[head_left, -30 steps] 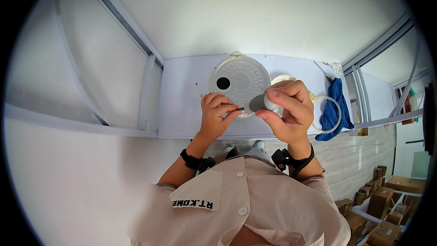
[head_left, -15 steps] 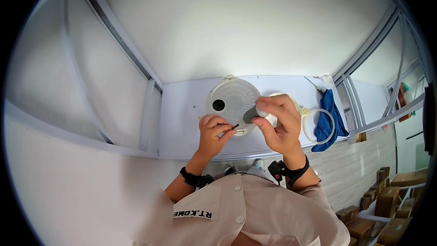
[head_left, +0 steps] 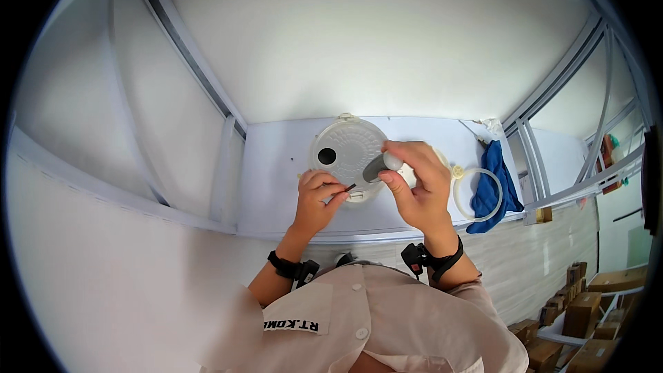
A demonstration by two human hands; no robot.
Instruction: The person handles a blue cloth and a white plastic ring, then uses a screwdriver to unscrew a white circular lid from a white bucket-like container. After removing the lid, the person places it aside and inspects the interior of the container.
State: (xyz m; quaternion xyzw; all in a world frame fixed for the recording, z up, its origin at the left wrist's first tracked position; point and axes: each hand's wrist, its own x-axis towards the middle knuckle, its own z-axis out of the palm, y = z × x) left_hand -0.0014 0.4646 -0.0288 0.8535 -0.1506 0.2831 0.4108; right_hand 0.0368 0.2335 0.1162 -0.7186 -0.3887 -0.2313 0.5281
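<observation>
My left hand [head_left: 320, 199] pinches a short, thin dark rod [head_left: 351, 188] between thumb and fingertips, over the near edge of a round translucent white lid [head_left: 356, 139]. Near the lid's left side is a dark round spot [head_left: 327, 156]. In my right hand [head_left: 425, 190] is a grey rounded piece with a paler end [head_left: 377, 167], gripped by thumb and fingers above the lid's right side. Its exact kind does not show. The rod and the grey piece are apart. Partly behind my right hand lies another whitish round part [head_left: 442, 155].
A white ring [head_left: 456, 198] rests at the right, partly on a crumpled blue cloth [head_left: 492, 178]. Behind the cloth lies a thin metal tool [head_left: 472, 128]. Metal frame posts [head_left: 224, 173] flank the white table [head_left: 269, 200]. Cardboard boxes [head_left: 581, 312] stand at the lower right.
The view has shifted slightly, so the table things sit a little further left. Both hands keep nearly the same pose and hold the same pieces.
</observation>
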